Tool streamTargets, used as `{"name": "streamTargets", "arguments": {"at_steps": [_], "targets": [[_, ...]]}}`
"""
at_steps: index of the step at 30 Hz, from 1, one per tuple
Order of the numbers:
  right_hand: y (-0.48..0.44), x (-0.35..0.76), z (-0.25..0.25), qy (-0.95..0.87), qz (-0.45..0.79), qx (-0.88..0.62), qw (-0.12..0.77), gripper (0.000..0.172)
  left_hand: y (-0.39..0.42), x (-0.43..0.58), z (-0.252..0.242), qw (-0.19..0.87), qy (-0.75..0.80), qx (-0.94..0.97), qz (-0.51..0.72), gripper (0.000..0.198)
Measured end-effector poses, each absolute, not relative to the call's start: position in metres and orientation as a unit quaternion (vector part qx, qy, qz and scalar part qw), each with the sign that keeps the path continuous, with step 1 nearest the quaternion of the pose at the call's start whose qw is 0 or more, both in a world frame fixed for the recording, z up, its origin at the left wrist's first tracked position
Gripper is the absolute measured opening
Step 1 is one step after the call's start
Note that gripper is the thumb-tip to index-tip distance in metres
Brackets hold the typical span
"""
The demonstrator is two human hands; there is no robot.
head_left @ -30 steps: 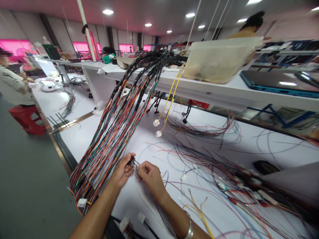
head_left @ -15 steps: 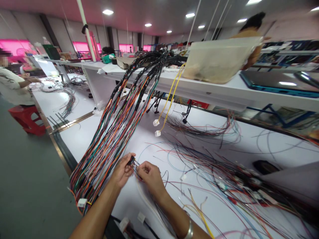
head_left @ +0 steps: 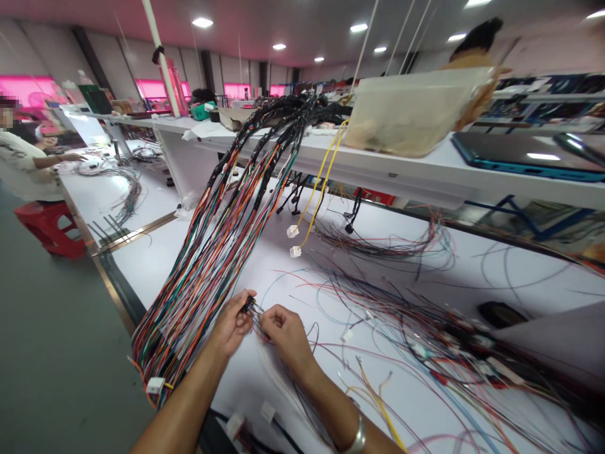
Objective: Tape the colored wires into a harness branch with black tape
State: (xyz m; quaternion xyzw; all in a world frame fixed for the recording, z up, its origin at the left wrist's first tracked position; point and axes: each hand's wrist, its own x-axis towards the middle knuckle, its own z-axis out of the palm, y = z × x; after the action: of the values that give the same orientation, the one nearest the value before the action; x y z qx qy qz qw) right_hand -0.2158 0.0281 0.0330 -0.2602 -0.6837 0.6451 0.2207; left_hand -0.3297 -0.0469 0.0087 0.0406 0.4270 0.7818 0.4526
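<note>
A long white workbench [head_left: 155, 277] runs beneath a white shelf [head_left: 392, 173] bearing a translucent plastic tub [head_left: 411, 113]. A thick multicoloured wire harness [head_left: 208, 265] drapes from the shelf down to the bench, with loose wires [head_left: 401, 318] spread to its right. Above the bench, the left hand [head_left: 231, 325] grips a small black connector [head_left: 248, 304], while the curled right hand [head_left: 284, 334] pinches thin wires [head_left: 258, 321] leading into it.

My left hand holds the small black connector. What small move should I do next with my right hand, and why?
Probably separate one thin wire with your right hand. The thin wires fan out from the black connector in your left hand, and the hands are close together. Many loose wires lie nearby and could tangle.
</note>
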Motion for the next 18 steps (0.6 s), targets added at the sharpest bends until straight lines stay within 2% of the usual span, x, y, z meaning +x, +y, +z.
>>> {"name": "streamTargets", "arguments": {"at_steps": [10,18], "targets": [[0.037,-0.213,0.045,-0.66,0.661,-0.266,0.24,0.025,-0.046,-0.33,0.009,0.474,0.425,0.037,0.77,0.036],[0.042,-0.211,0.049,-0.668,0.634,-0.275,0.278,0.024,-0.046,-0.33,0.009,0.481,0.436,0.044,0.759,0.034]]}}
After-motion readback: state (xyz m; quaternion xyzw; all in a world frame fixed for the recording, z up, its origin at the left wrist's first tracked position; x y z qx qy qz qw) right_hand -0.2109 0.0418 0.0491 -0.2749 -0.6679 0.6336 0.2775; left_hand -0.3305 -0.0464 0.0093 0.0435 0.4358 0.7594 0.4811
